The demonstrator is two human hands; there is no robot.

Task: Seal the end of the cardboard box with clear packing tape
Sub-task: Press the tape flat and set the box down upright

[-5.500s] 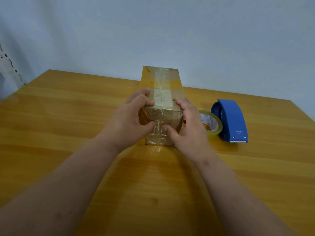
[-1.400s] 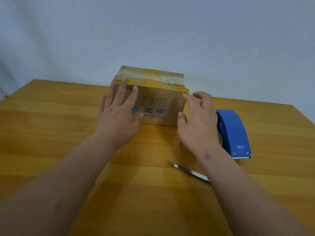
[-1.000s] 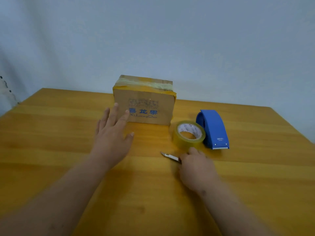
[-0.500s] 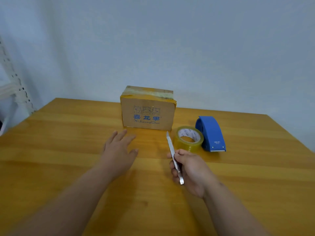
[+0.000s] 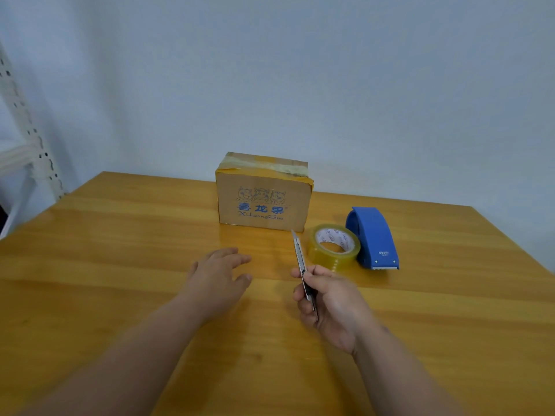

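On the orange-brown wooden table (image 5: 90,265), the brown rectangular cardboard box (image 5: 262,202) stands at about 12 o'clock from the hands, near the far edge by the pale wall. Blue printed characters and 3 small cartoon figures face the camera, and a strip of clear tape (image 5: 267,167) runs across its top and over the left corner. At about 1 o'clock, just right of the box's near corner, the yellowish roll of clear packing tape (image 5: 333,247) lies flat with its white core upward. The blue plastic tape dispenser (image 5: 374,237) sits touching or just beside the roll on its right, serrated edge toward the viewer. The right hand (image 5: 330,304) is in the near centre, fingers curled around the lower half of a slim silver metal utility knife (image 5: 301,265), whose tip points toward 12 o'clock and ends just short of the box's lower right corner. The left hand (image 5: 217,280) is at about 9 o'clock from the right, palm down, fingers loosely spread and empty; whether it touches the wood cannot be told. A white perforated shelving upright (image 5: 28,130) stands at 10 o'clock.
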